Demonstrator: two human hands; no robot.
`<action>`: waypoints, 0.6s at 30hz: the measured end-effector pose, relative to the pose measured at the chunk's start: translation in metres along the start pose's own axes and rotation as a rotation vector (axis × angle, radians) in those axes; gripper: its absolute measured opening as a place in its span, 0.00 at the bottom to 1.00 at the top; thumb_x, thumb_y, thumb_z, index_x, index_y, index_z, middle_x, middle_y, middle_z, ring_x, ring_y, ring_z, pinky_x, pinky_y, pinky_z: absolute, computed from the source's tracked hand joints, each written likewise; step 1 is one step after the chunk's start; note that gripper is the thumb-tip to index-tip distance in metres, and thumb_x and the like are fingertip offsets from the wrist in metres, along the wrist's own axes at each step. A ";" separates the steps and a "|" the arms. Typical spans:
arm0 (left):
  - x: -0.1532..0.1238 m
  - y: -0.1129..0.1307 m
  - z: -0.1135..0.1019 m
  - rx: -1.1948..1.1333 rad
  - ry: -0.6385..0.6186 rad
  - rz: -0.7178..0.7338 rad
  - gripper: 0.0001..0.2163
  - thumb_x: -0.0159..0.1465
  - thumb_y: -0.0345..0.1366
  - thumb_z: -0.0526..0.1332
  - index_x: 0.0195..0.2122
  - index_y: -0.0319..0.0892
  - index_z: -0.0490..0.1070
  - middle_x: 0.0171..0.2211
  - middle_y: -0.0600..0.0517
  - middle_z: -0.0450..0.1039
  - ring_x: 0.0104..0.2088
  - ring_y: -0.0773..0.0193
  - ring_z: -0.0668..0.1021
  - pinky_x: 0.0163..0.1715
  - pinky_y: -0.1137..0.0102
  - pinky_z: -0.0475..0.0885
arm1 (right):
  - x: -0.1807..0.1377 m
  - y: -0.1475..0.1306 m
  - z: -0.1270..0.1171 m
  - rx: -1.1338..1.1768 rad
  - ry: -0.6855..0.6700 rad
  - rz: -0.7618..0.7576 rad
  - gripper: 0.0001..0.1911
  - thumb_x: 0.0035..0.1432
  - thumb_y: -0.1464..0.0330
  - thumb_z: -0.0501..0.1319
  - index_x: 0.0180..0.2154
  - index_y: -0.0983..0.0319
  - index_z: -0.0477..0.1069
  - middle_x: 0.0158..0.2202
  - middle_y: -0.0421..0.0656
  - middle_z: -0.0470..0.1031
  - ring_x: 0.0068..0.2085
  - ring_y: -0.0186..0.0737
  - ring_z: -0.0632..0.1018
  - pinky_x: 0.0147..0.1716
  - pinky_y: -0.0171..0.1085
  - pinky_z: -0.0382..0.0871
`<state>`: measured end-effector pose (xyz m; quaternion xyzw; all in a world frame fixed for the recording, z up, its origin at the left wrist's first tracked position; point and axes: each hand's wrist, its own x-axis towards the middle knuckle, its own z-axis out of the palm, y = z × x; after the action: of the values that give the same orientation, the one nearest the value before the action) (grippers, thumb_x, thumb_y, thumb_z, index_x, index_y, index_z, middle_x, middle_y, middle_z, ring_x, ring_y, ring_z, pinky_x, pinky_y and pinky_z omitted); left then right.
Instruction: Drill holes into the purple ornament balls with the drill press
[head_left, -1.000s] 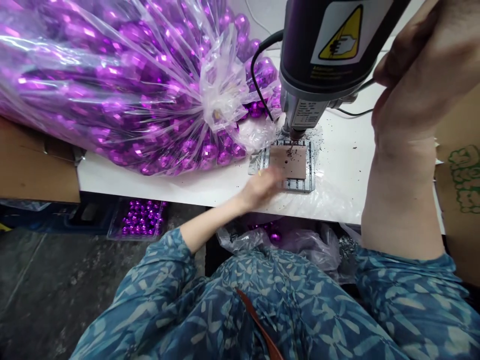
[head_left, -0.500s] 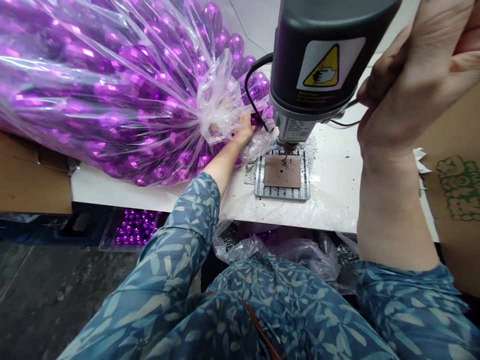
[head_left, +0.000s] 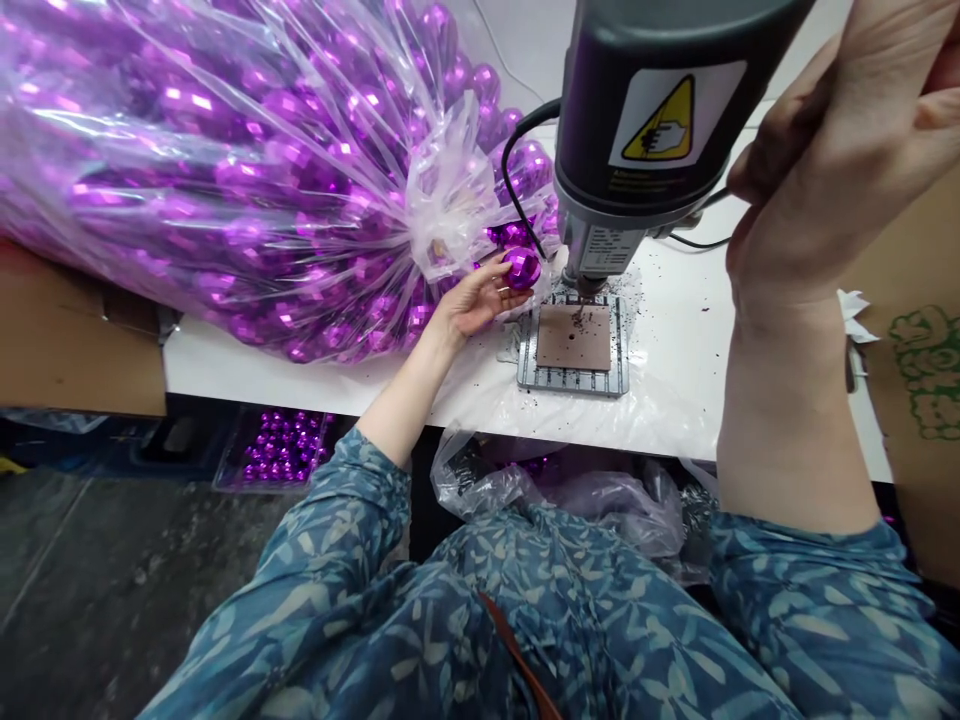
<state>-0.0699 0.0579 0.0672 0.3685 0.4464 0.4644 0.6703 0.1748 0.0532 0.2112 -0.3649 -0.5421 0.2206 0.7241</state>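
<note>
A faceted purple ball (head_left: 521, 268) is held by the left fingers (head_left: 491, 272). Just right of them, a brown board (head_left: 581, 352) is overhung by the drill (head_left: 637, 195).

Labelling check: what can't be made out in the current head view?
In the head view:
Right hand: cut by picture edges; anything held is hidden behind it.
Drill: top cut off by upper edge.
Small label: print too small.
Purple ball in the left hand: underside hidden by itself.
</note>
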 end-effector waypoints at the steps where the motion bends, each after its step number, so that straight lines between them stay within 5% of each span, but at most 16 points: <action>1: -0.004 0.000 0.002 -0.002 -0.003 -0.002 0.17 0.71 0.44 0.67 0.58 0.46 0.75 0.56 0.45 0.84 0.63 0.51 0.83 0.67 0.50 0.77 | 0.000 0.001 0.000 0.006 0.009 -0.005 0.48 0.36 0.31 0.60 0.31 0.69 0.49 0.25 0.40 0.42 0.24 0.15 0.61 0.30 0.26 0.52; 6: -0.017 -0.004 0.019 0.026 -0.045 -0.008 0.17 0.80 0.44 0.50 0.55 0.43 0.76 0.52 0.42 0.85 0.58 0.54 0.86 0.57 0.56 0.82 | 0.001 0.007 0.001 0.089 0.069 -0.008 0.48 0.37 0.32 0.62 0.32 0.69 0.50 0.24 0.39 0.41 0.24 0.14 0.59 0.30 0.25 0.54; 11: -0.023 -0.018 0.029 -0.048 -0.054 -0.091 0.23 0.78 0.46 0.45 0.56 0.42 0.76 0.38 0.44 0.85 0.37 0.57 0.86 0.34 0.66 0.79 | -0.002 0.000 0.003 0.114 0.016 -0.026 0.46 0.37 0.33 0.63 0.31 0.67 0.48 0.24 0.39 0.39 0.23 0.16 0.59 0.28 0.27 0.50; 14: -0.028 -0.025 0.031 -0.230 -0.125 -0.194 0.24 0.76 0.49 0.44 0.52 0.41 0.77 0.27 0.49 0.78 0.20 0.65 0.74 0.21 0.73 0.66 | -0.002 -0.001 0.004 0.113 -0.004 -0.034 0.46 0.37 0.33 0.63 0.30 0.67 0.48 0.23 0.38 0.40 0.22 0.18 0.58 0.27 0.29 0.47; 18: -0.038 -0.028 0.036 -0.397 -0.225 -0.297 0.27 0.76 0.50 0.41 0.39 0.42 0.76 0.18 0.54 0.65 0.12 0.69 0.60 0.13 0.75 0.54 | -0.001 0.001 0.004 0.112 0.024 -0.012 0.47 0.34 0.32 0.63 0.31 0.66 0.48 0.22 0.37 0.39 0.22 0.20 0.60 0.26 0.29 0.46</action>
<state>-0.0346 0.0102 0.0631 0.2095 0.3185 0.3958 0.8355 0.1705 0.0539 0.2106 -0.3232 -0.5225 0.2417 0.7511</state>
